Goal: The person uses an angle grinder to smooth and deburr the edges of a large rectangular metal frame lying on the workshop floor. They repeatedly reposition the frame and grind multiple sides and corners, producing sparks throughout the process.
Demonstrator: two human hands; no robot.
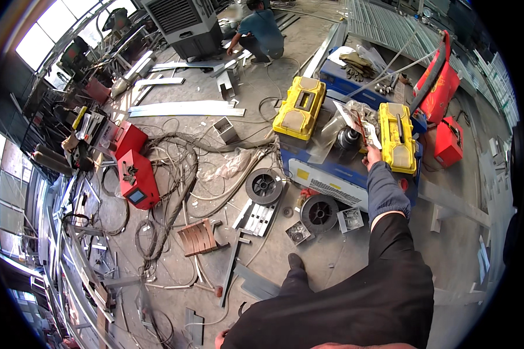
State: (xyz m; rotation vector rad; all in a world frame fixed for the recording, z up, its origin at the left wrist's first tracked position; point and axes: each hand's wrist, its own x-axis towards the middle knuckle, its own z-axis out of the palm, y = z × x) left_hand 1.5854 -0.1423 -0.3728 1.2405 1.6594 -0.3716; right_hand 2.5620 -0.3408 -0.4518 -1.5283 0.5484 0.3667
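Right hand (371, 156) raised to the clutter atop the blue machine (332, 174), fingers pinched on what looks like a thin red-marked item beside the black cylinder (348, 139), between two yellow cases (300, 107). Left hand (221, 337) barely visible at lower edge, state of fingers impossible to tell. Risks judged: plastic wrap dragged off, cylinder toppled; cables (174, 174) and wire spools (264, 186) on the floor underfoot, trip hazard.

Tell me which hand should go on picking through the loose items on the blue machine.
Right. The right hand is already stretched over the blue machine beside the yellow plastic toolbox; the left hand hangs low, far from it.
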